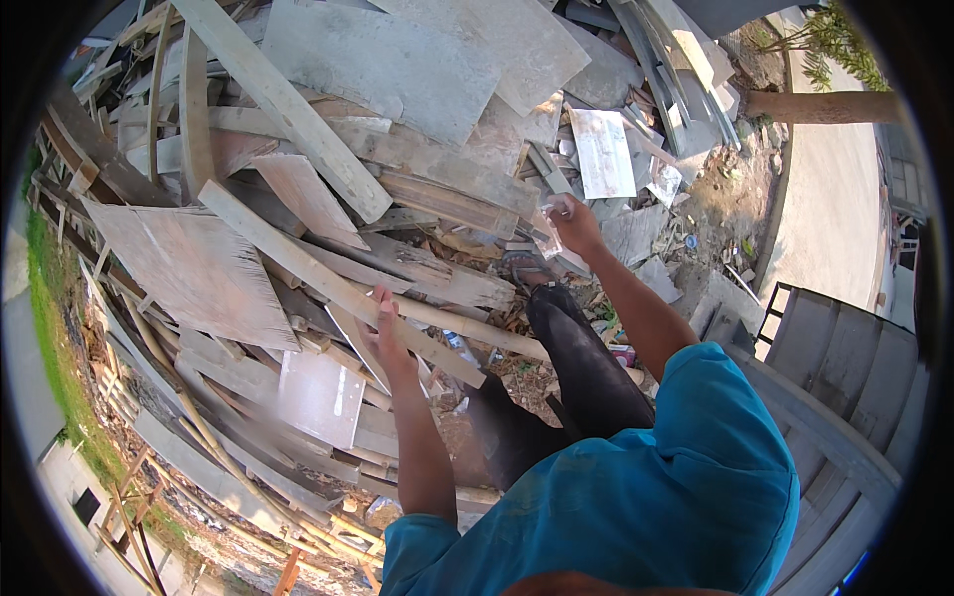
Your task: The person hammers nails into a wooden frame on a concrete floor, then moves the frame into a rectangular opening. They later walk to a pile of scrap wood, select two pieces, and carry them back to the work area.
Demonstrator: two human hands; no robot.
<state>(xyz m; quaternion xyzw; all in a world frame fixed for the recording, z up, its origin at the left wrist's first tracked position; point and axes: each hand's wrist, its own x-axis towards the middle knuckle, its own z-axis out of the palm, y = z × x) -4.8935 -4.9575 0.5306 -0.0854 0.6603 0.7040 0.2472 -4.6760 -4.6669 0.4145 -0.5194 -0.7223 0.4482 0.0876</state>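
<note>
My left hand (386,333) is closed around a long, narrow wooden plank (288,253), with its fingers over the upper edge. The plank slants from the upper left down to my knees, its near end by my leg. Higher up and to the right, my right hand (576,228) has its fingers curled round a crumpled piece of clear plastic (547,238); its exact kind is hard to make out. Beneath the plank sits a pale board (363,343), partly hidden by my left hand.
A heap of planks and weathered sheets (378,70) spreads ahead and left. My sandalled foot (527,268) rests among scraps and litter. A small white panel (602,154) lies beyond my right hand. On the right are a tree trunk (825,107), a concrete path (830,219) and stacked grey boards (845,368).
</note>
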